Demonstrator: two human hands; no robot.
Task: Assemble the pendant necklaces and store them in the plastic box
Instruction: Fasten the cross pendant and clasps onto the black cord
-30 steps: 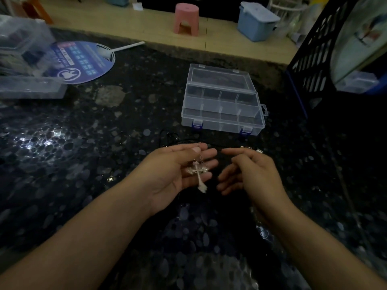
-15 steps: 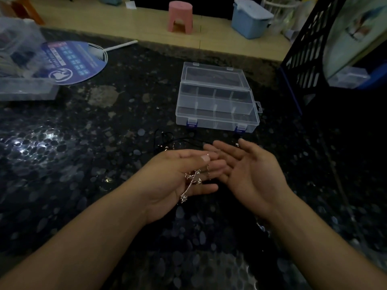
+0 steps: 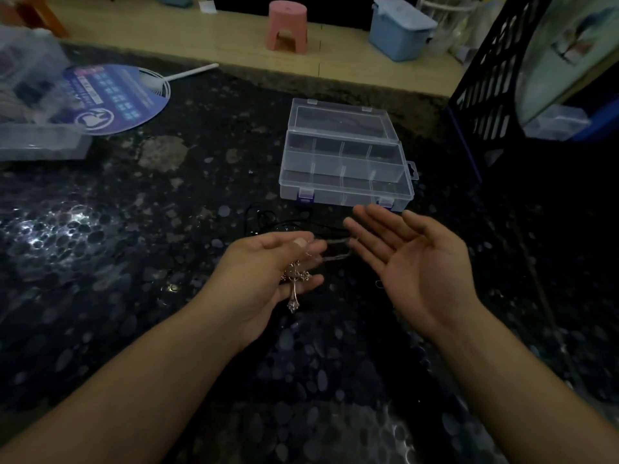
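My left hand [image 3: 268, 276] pinches the top of a silver cross pendant [image 3: 294, 288] between thumb and forefinger, and the cross hangs down in front of the palm. My right hand [image 3: 412, 262] is beside it, palm up, fingers straight and holding nothing. A thin black cord [image 3: 268, 222] lies coiled on the dark table just beyond my left hand. The clear plastic box [image 3: 345, 185] with several compartments stands open behind both hands, its lid tipped back.
A round blue paper fan [image 3: 114, 98] and clear plastic containers [image 3: 37, 142] lie at the far left. A black mesh rack [image 3: 495, 78] stands at the right. Small metal rings [image 3: 378, 284] lie near my right hand. A pink stool [image 3: 287, 25] and blue bin [image 3: 400, 28] are on the floor beyond.
My right hand has turned from curled and palm-down to palm-up with straight fingers and moved slightly right. The cross swung in my left hand's pinch and now hangs straight.
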